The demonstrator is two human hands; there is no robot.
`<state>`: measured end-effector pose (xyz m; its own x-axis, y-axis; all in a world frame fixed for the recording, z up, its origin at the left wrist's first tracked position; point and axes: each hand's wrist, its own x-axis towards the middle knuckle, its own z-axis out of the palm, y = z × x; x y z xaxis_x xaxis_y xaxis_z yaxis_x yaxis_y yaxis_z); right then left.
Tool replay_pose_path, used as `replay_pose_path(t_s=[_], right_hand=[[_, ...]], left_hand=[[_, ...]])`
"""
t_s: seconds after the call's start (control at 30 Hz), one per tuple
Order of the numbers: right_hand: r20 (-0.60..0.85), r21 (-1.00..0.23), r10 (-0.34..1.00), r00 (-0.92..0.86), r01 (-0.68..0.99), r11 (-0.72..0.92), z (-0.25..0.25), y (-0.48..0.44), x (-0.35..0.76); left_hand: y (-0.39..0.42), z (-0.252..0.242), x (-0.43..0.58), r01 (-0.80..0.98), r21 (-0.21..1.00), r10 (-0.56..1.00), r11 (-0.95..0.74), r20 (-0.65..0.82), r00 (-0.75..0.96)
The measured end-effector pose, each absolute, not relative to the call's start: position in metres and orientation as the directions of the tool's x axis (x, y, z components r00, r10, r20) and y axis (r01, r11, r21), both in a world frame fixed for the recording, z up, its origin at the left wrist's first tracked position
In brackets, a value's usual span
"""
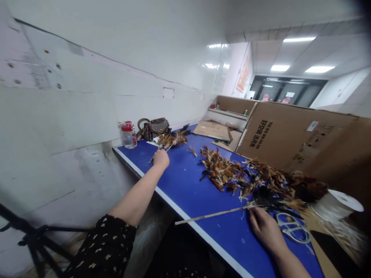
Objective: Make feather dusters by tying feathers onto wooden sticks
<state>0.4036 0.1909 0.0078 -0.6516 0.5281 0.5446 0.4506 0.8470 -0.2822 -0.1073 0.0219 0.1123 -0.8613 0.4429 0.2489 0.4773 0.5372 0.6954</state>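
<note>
My left hand [161, 159] is closed on the thin stick of a feather duster [177, 138], which has brown and black feathers, near the far left end of the blue table [185, 181]. In the foreground, my right hand [265, 227] is closed at the point where a second stick [211, 215] meets dark feathers [262, 197]. This stick points left, with its bare end over the table's white edge. Loose brown and black feathers [222, 166] lie in a long heap beyond my right hand. Scissors [292, 227] with pale handles rest just right of it.
A red-lidded bottle [128, 135] and a checked handbag [156, 129] stand by the wall. Flattened cardboard [213, 130] lies at the back, with a large cardboard box [290, 135] behind the feathers. A white spool [337, 204] sits right. A black tripod [37, 235] is at lower left.
</note>
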Motion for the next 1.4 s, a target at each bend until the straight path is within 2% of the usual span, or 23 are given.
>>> replay_pose_path(t_s=[0.17,0.27,0.3,0.33,0.37,0.4,0.47,0.6,0.93,1.4], right_hand=[[0.532,-0.312,0.539,-0.653,0.441,0.842,0.01,0.19,0.402],[0.518,-0.326,0.548,-0.657,0.441,0.836,0.014,0.187,0.402],[0.513,-0.329,0.551,-0.658,0.442,0.834,0.015,0.185,0.402],[0.508,-0.332,0.554,-0.659,0.444,0.832,0.017,0.183,0.402],[0.503,-0.333,0.557,-0.661,0.447,0.831,0.018,0.182,0.401],[0.497,-0.333,0.559,-0.664,0.449,0.829,0.018,0.18,0.401],[0.484,-0.334,0.561,-0.672,0.452,0.827,0.019,0.178,0.401],[0.465,-0.345,0.558,-0.688,0.44,0.829,0.018,0.177,0.402],[0.479,-0.378,0.528,-0.702,0.378,0.845,0.024,0.174,0.4],[0.47,-0.378,0.533,-0.704,0.385,0.842,0.019,0.179,0.402]], left_hand=[[0.074,0.17,-0.031,0.559,0.819,0.568,0.132,0.399,-0.72],[0.125,0.203,0.053,0.521,0.845,0.647,-0.123,0.466,-0.603],[0.139,0.214,0.084,0.466,0.854,0.675,-0.231,0.486,-0.555],[0.151,0.224,0.115,0.257,0.856,0.711,-0.449,0.516,-0.478],[0.158,0.233,0.146,0.023,0.805,0.738,-0.593,0.555,-0.384],[0.162,0.242,0.175,-0.158,0.743,0.75,-0.65,0.594,-0.293],[0.161,0.258,0.224,-0.37,0.656,0.741,-0.658,0.652,-0.161],[0.144,0.282,0.283,-0.505,0.612,0.732,-0.608,0.679,-0.058],[0.131,0.294,0.307,-0.556,0.618,0.748,-0.557,0.664,-0.011],[0.129,0.281,0.307,-0.542,0.649,0.774,-0.534,0.633,-0.004]])
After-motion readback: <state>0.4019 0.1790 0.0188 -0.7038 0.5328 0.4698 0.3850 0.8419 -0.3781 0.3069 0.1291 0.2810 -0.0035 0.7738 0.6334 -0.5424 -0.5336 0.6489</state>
